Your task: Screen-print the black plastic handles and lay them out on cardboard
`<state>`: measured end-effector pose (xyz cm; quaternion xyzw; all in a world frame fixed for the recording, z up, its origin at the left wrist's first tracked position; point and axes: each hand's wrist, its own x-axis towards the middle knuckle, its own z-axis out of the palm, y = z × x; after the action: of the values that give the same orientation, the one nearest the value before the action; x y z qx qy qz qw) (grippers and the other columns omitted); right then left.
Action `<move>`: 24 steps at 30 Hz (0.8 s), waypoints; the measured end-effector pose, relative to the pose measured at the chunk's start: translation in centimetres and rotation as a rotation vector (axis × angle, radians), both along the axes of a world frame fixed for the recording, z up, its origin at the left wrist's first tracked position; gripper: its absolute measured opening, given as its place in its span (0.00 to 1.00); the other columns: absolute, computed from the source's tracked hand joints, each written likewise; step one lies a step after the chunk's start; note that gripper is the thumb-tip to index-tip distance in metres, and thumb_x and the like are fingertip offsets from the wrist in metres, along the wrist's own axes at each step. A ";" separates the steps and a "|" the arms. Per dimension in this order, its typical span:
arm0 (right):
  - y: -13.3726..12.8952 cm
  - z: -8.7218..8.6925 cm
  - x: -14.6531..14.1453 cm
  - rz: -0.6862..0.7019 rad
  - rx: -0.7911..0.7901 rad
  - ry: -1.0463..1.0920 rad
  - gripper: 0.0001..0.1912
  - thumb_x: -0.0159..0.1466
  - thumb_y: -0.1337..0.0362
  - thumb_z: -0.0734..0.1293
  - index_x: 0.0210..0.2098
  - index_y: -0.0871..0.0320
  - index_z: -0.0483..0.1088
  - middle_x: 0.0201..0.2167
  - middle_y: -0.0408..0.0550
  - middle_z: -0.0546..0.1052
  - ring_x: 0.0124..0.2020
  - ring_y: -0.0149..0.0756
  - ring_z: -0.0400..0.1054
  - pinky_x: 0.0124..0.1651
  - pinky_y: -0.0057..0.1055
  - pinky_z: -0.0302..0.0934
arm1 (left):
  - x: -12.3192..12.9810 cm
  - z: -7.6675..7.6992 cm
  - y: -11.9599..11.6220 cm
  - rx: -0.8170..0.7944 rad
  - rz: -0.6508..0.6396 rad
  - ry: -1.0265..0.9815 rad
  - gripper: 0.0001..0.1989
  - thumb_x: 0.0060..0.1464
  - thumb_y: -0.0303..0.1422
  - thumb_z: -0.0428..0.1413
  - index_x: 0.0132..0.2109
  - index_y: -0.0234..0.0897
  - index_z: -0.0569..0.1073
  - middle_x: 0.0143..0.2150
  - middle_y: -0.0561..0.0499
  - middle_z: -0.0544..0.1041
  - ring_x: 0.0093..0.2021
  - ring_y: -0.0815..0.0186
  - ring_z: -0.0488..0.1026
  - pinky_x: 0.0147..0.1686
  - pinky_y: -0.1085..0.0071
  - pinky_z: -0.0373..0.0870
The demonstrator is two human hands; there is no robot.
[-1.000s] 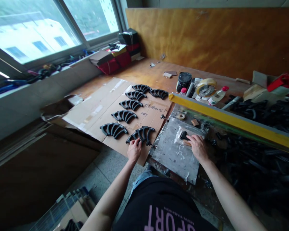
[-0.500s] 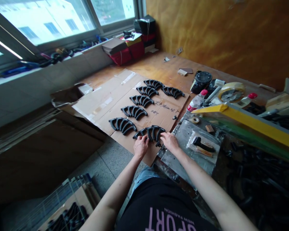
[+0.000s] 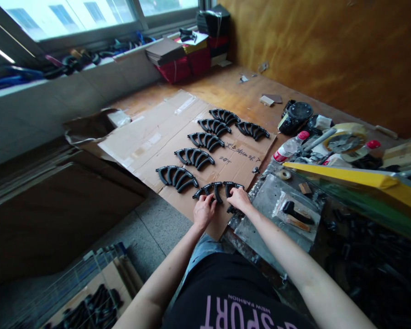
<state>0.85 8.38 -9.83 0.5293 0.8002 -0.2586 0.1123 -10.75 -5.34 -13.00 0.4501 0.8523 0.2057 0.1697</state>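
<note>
Curved black handle-like pieces lie in fan-shaped rows on a flat cardboard sheet (image 3: 144,132). My left hand (image 3: 204,211) is closed at the near row (image 3: 208,188), its fingertips on a curved black piece. Just right of it, my right hand (image 3: 239,200) grips curved black pieces (image 3: 229,186) at the row's right end, partly hidden by the fingers. A gap separates the two parts of this row. Beyond it sits another fan (image 3: 176,177), with several more farther back.
To the right are a grey plate (image 3: 260,224) with a bagged black handle (image 3: 297,213), a yellow-edged bin (image 3: 345,176) of dark pieces, a red-capped bottle (image 3: 291,146) and a tape roll (image 3: 345,137). A wire basket (image 3: 89,278) stands at lower left.
My right hand has shifted slightly right with the end pieces, opening a gap in the near row. My left hand has moved slightly right along the row. The view has tilted slightly.
</note>
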 end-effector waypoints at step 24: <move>-4.5 1.7 -3.5 0.266 0.208 0.043 0.25 0.58 0.57 0.71 0.54 0.49 0.65 0.60 0.57 0.59 0.58 0.53 0.55 0.50 0.49 0.62 | 0.3 -1.5 -2.2 0.383 0.102 -0.373 0.13 0.61 0.37 0.50 0.50 0.39 0.72 0.50 0.45 0.70 0.37 0.69 0.74 0.44 0.67 0.73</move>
<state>-2.61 3.84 -8.13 0.4217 0.8880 -0.1683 0.0731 -10.49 -7.56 -14.52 0.3846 0.7734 0.4509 0.2248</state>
